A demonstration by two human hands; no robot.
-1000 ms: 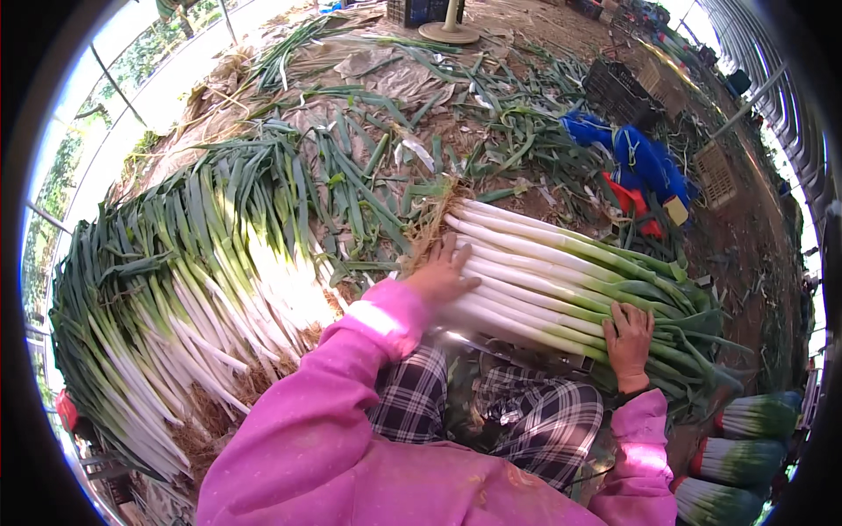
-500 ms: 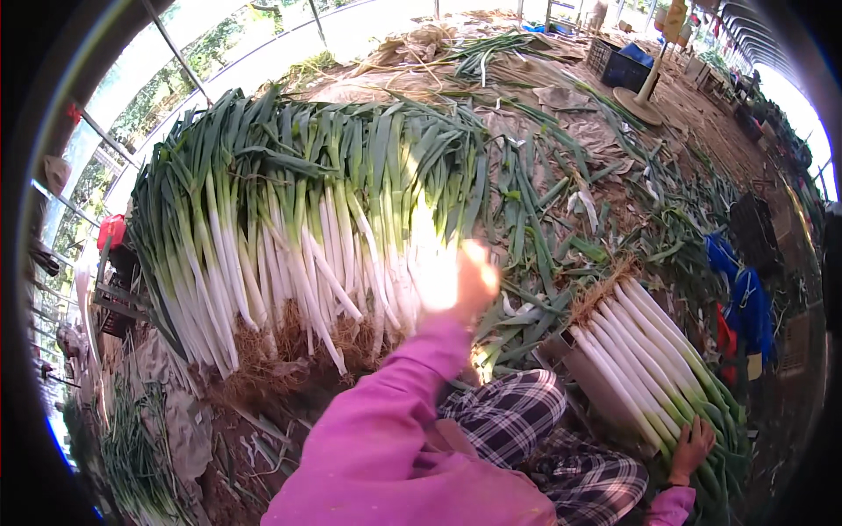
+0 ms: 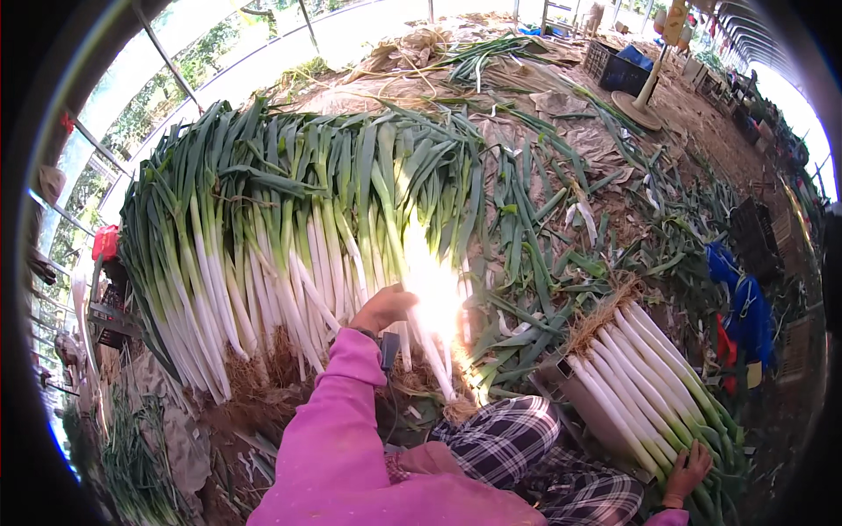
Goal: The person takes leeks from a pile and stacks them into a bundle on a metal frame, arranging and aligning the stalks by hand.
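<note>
My left hand (image 3: 386, 309) is closed round the white shaft of a leek (image 3: 431, 355), whose rooted end hangs out nearer to me than the others. Strong sunlight washes out part of the leeks beside this hand. A wide pile of leeks (image 3: 232, 272) lies to the left, green tops away from me and brown roots toward me. At the lower right, my right hand (image 3: 688, 473) lies with bent fingers over the green part of a gathered row of leeks (image 3: 636, 368). That row rests on a low stand (image 3: 574, 394), roots pointing away.
Loose green leaves (image 3: 535, 219) litter the ground right of the pile. A black crate (image 3: 605, 66) and a round-based post (image 3: 638, 107) stand at the far right. Blue plastic (image 3: 745, 302) lies right of the stand. More leeks (image 3: 140, 465) lie at the lower left.
My left hand has moved left and toward me from the bright patch, and a leek now slants toward me from it. My right hand has stayed on the gathered leeks.
</note>
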